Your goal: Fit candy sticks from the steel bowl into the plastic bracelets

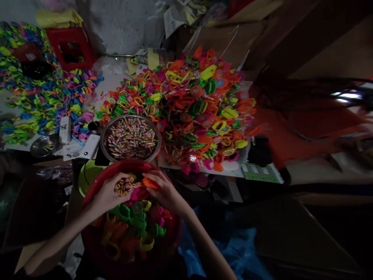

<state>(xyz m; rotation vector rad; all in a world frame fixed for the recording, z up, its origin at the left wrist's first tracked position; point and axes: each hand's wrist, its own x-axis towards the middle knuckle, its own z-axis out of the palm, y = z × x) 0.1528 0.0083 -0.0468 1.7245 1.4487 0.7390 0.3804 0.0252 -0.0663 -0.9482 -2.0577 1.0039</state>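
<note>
My left hand (108, 193) is closed around a bunch of small wrapped candies (123, 187), their yellowish ends facing up. Between the fingers of my right hand (166, 193) is an orange plastic toy watch (150, 183), partly covered by them. Both hands are close together over a red basin (91, 189). Inside it lie green, orange, yellow and pink toy watches (131, 216). Just beyond the basin's far rim stands a steel bowl (159, 144) full of wrapped candies (131, 136).
A tall heap of colourful toy watches (201, 112) covers the table behind the bowl. More pieces (43, 101) spread across the left, near a red stool (71, 48). A power strip (65, 129), white phone (91, 146) and small metal bowl (43, 145) sit at the table's front edge.
</note>
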